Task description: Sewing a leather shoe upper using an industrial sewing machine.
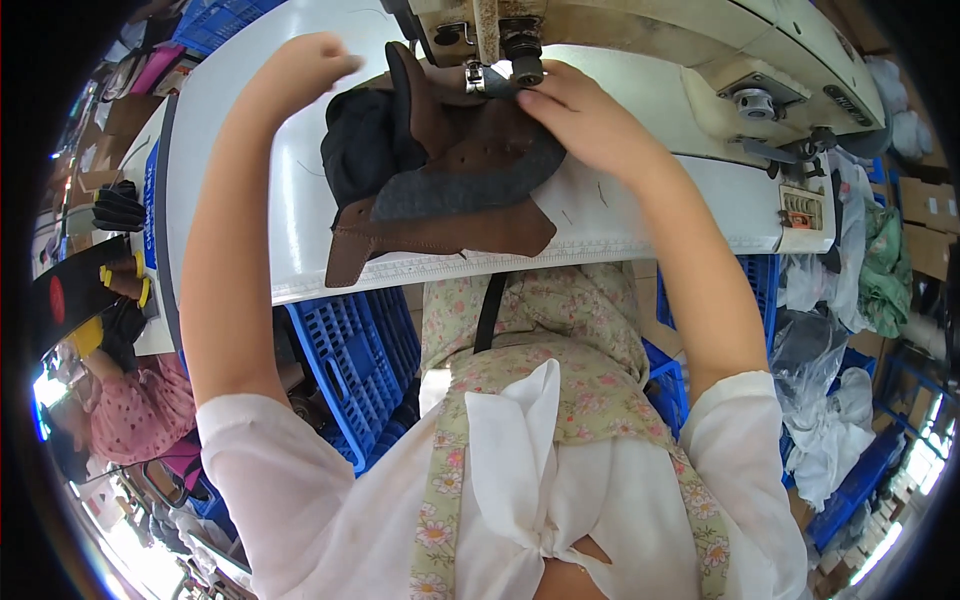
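Note:
A brown leather and dark grey fabric piece [440, 190] lies on the white sewing table [620, 225], its upper part under the presser foot [478, 78] of a cream sewing machine [640, 40]. My right hand [575, 115] presses its fingers on the brown piece right next to the presser foot. My left hand [305, 65] is raised at the piece's far left side, fingers curled toward the dark fabric; whether it grips the fabric is hidden.
Blue plastic crates [350, 350] stand under the table on the left, and another blue crate [760, 280] on the right. Clear plastic bags and cloth [830, 370] pile at the right. Another person in pink [140, 410] works at the left by black gloves [118, 208].

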Available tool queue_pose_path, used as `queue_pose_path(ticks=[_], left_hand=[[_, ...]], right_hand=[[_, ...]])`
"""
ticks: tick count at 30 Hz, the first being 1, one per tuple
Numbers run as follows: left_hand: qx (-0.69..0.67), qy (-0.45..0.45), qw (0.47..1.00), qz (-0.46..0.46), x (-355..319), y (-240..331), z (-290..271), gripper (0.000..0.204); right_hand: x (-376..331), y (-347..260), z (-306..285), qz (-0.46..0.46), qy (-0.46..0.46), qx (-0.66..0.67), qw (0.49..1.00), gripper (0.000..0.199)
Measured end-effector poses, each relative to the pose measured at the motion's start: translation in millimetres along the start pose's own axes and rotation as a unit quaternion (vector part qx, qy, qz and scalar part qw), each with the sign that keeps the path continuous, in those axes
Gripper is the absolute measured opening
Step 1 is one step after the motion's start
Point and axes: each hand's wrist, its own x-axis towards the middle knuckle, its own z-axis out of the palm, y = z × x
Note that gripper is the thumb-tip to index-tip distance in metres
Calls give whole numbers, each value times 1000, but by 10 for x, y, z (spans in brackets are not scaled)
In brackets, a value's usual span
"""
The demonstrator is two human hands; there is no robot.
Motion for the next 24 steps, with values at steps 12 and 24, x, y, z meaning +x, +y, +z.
queue_pose_path(ticks=[12,24], left_hand=[[-128,-63,963,230,-1687,1562,783,34],[222,177,957,53,-781,1793,1344,42]], right_hand=[[-63,66,-481,-111,-116,30,987,40],[202,-28,-344,-42,-81,43,995,28]])
